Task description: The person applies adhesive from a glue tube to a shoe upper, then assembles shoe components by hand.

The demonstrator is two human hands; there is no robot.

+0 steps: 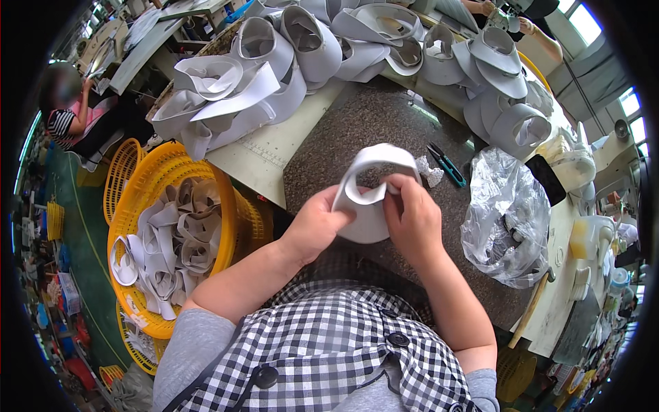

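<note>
A white curved band (374, 223), bent into a loop like a shoe upper, is held up in front of me over the dark speckled tabletop. My left hand (317, 223) grips its left side, thumb on the near face. At its right side my right hand (415, 216) pinches the inner edge between thumb and fingers. Just beyond my right hand lie a small crumpled white scrap (430, 172) and a pair of teal-handled thread snips (447, 166). Several more white and grey looped pieces (257, 44) are heaped along the far side of the table.
To my left stands a yellow plastic basket (123, 275) full of similar pieces (161, 244). A clear plastic bag (504, 213) rests on the right, with a dark phone-like slab (546, 178) beside it. A wooden-handled tool (532, 309) lies at the right edge. Other people sit farther off.
</note>
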